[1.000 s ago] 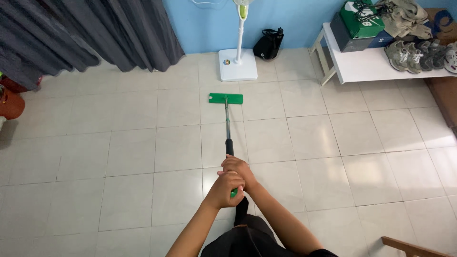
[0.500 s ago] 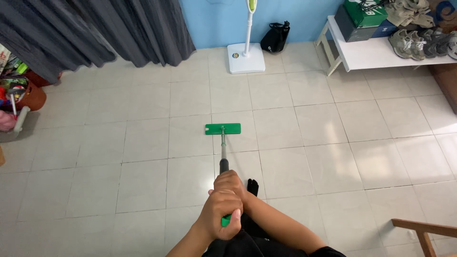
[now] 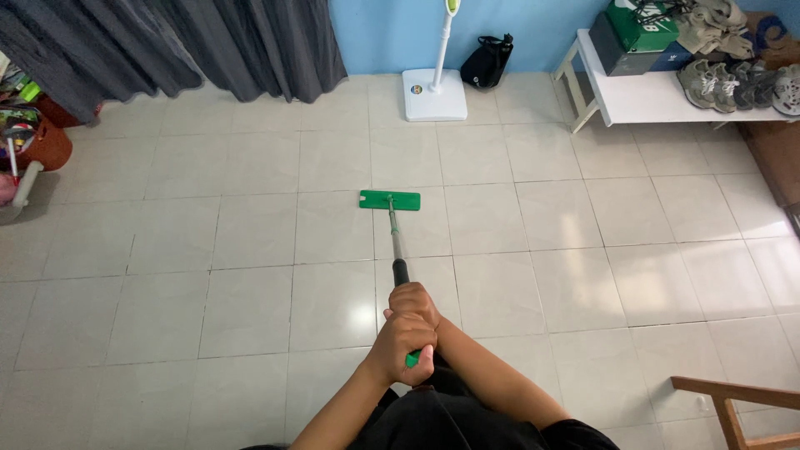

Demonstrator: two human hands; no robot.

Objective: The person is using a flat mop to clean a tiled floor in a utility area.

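A flat mop with a green rectangular head (image 3: 389, 200) lies on the pale tiled floor (image 3: 208, 275). Its metal pole (image 3: 397, 242) runs back toward me. My left hand (image 3: 400, 348) wraps the green end of the handle, lowest on the pole. My right hand (image 3: 414, 302) grips just above it, on the black sleeve. Both fists are stacked and touching. The mop head sits flat, a couple of tiles short of the fan base.
A white standing fan base (image 3: 433, 93) and a black bag (image 3: 486, 62) stand by the blue wall. Dark curtains (image 3: 167, 42) hang at the left. A white bench (image 3: 658, 92) with shoes and boxes is at the right; wooden furniture (image 3: 733, 400) at lower right; clutter at far left.
The mop head was pulled back from near the fan base toward me, then pushed slightly forward again. Both hands stayed on the handle.
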